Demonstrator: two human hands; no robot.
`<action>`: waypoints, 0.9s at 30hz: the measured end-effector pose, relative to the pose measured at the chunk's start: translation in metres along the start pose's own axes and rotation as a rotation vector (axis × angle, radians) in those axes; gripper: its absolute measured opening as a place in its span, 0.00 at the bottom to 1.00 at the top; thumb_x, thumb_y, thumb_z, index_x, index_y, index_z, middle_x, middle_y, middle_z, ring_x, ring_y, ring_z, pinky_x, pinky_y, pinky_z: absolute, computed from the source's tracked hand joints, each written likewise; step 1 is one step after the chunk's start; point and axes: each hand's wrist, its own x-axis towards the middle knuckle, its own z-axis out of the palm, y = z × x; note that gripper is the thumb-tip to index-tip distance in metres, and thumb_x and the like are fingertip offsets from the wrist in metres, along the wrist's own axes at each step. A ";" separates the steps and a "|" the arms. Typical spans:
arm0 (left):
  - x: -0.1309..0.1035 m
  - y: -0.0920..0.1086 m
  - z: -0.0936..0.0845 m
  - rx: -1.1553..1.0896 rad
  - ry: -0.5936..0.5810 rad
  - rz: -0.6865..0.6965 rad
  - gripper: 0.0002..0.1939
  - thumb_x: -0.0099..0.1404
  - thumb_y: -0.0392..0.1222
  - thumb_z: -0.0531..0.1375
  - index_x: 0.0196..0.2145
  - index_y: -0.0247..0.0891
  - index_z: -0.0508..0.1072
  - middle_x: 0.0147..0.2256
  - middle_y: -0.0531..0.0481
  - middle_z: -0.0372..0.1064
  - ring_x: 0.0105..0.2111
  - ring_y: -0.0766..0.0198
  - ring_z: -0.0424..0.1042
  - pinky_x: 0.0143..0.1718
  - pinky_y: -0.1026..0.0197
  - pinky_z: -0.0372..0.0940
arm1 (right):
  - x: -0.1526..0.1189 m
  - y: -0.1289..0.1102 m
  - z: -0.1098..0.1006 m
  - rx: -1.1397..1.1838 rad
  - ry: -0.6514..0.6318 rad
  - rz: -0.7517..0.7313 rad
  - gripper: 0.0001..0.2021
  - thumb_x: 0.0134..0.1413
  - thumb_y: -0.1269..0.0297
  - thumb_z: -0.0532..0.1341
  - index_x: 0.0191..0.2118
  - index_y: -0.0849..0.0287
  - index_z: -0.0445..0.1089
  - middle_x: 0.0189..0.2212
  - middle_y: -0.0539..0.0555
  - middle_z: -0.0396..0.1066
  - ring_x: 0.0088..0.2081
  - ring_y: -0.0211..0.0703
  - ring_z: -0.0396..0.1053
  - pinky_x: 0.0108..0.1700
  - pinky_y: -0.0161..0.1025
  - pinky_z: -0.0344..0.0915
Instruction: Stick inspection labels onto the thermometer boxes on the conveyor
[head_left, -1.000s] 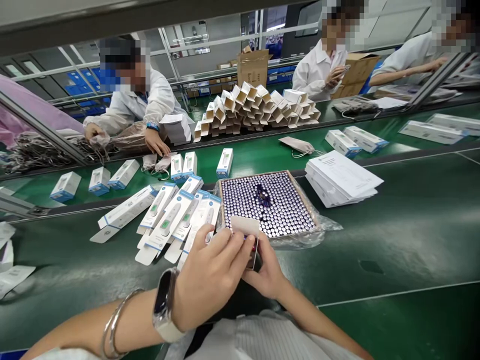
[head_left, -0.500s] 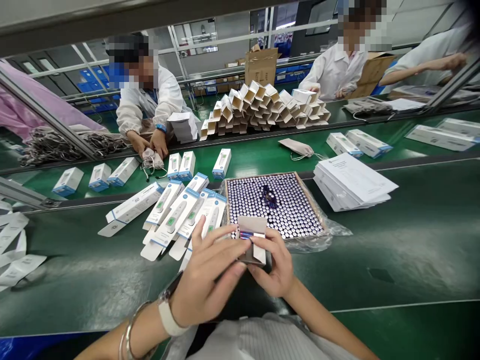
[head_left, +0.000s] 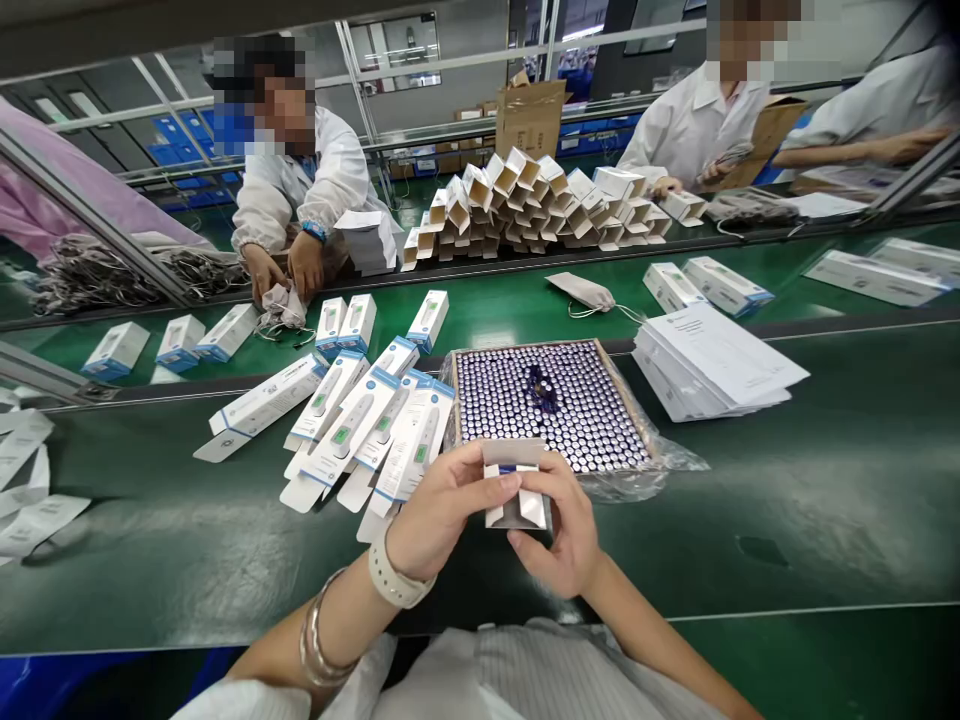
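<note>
Between my two hands is a small white carton (head_left: 516, 512), its open end facing me and its flaps spread. A bit of blue shows inside it under the upper flap. My left hand (head_left: 450, 505) is closed on the carton's left side, the thumb lying across the opening. From the right, my right hand (head_left: 566, 525) grips the carton, with fingers at the flap and the thumb underneath. Just beyond them, a tray (head_left: 627, 400) holds many upright batteries (head_left: 495, 395), a few lying loose on top. Printed thermometer cartons (head_left: 411, 450) with open flaps lie beside my left hand.
A stack of white leaflets (head_left: 720, 360) lies right of the tray. Across the green conveyor (head_left: 495, 315) are closed cartons (head_left: 116, 350), a drawstring pouch (head_left: 581, 290) and a pile of open cartons (head_left: 517, 210). Co-workers in white sit opposite; one person's hands (head_left: 285, 270) handle a pouch.
My left hand has drawn back from over the opening and now grips the carton's left side. The carton's open end has turned toward me. Conveyor items shifted slightly left.
</note>
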 end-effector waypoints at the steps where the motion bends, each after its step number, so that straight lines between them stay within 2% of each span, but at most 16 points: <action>1: -0.002 0.000 -0.001 0.044 0.002 0.018 0.13 0.59 0.38 0.57 0.43 0.37 0.69 0.41 0.46 0.68 0.42 0.61 0.66 0.42 0.61 0.61 | -0.002 0.001 0.000 -0.006 0.010 0.005 0.28 0.39 0.73 0.57 0.51 0.58 0.56 0.44 0.58 0.59 0.45 0.50 0.60 0.45 0.49 0.61; 3: -0.008 0.000 -0.003 0.170 0.058 0.094 0.13 0.61 0.39 0.55 0.45 0.38 0.68 0.42 0.45 0.67 0.43 0.60 0.66 0.44 0.57 0.61 | -0.007 0.003 0.002 -0.001 0.039 0.024 0.31 0.40 0.72 0.58 0.55 0.59 0.51 0.45 0.59 0.57 0.47 0.51 0.59 0.47 0.50 0.60; 4: -0.011 0.000 -0.005 0.266 0.133 0.181 0.13 0.62 0.38 0.54 0.45 0.39 0.67 0.44 0.45 0.66 0.43 0.59 0.65 0.45 0.56 0.61 | -0.010 0.003 0.003 0.008 0.055 0.036 0.32 0.41 0.71 0.58 0.56 0.59 0.49 0.46 0.60 0.57 0.47 0.51 0.59 0.47 0.50 0.60; 7: -0.022 0.001 -0.007 0.759 0.406 0.630 0.12 0.60 0.38 0.55 0.43 0.43 0.68 0.48 0.46 0.63 0.48 0.56 0.61 0.50 0.50 0.57 | -0.015 0.004 0.007 0.019 0.091 0.064 0.32 0.43 0.71 0.57 0.56 0.58 0.48 0.48 0.61 0.55 0.48 0.52 0.59 0.46 0.50 0.62; 9: -0.027 0.002 -0.005 1.162 0.444 0.841 0.12 0.57 0.38 0.58 0.41 0.44 0.70 0.50 0.46 0.61 0.52 0.52 0.56 0.53 0.44 0.50 | -0.016 0.003 0.009 -0.005 0.096 0.040 0.31 0.43 0.71 0.57 0.56 0.58 0.49 0.47 0.61 0.57 0.49 0.52 0.58 0.46 0.52 0.61; 10: -0.029 0.003 -0.002 1.329 0.423 0.872 0.11 0.56 0.39 0.58 0.39 0.43 0.71 0.51 0.46 0.60 0.53 0.50 0.54 0.54 0.42 0.48 | -0.016 0.002 0.009 -0.022 0.090 0.022 0.30 0.43 0.71 0.57 0.55 0.58 0.50 0.47 0.61 0.58 0.49 0.53 0.57 0.47 0.52 0.61; 12: -0.029 0.004 0.003 1.541 0.399 0.846 0.09 0.57 0.38 0.58 0.37 0.43 0.72 0.53 0.46 0.59 0.55 0.48 0.51 0.54 0.39 0.44 | -0.015 0.000 0.009 -0.050 0.070 -0.006 0.30 0.43 0.72 0.57 0.55 0.57 0.51 0.47 0.60 0.58 0.49 0.53 0.58 0.46 0.53 0.61; 15: -0.030 0.004 0.010 1.664 0.436 0.817 0.08 0.58 0.38 0.57 0.37 0.43 0.72 0.54 0.47 0.58 0.56 0.49 0.49 0.55 0.37 0.41 | -0.013 -0.002 0.007 -0.057 0.047 -0.006 0.28 0.43 0.72 0.57 0.54 0.54 0.53 0.47 0.59 0.59 0.46 0.51 0.61 0.42 0.51 0.63; 21: -0.035 0.006 0.012 1.742 0.442 0.757 0.08 0.58 0.40 0.57 0.37 0.44 0.71 0.54 0.47 0.58 0.57 0.49 0.48 0.55 0.36 0.40 | -0.009 -0.003 0.006 -0.051 0.053 -0.034 0.29 0.42 0.73 0.57 0.53 0.55 0.54 0.45 0.58 0.60 0.44 0.50 0.62 0.40 0.50 0.64; 27: -0.038 0.009 0.012 1.735 0.401 0.665 0.08 0.59 0.39 0.56 0.37 0.43 0.72 0.49 0.46 0.64 0.57 0.47 0.49 0.54 0.34 0.39 | -0.005 -0.005 0.009 -0.021 0.025 -0.035 0.28 0.42 0.73 0.58 0.53 0.55 0.54 0.46 0.58 0.59 0.45 0.50 0.62 0.42 0.49 0.64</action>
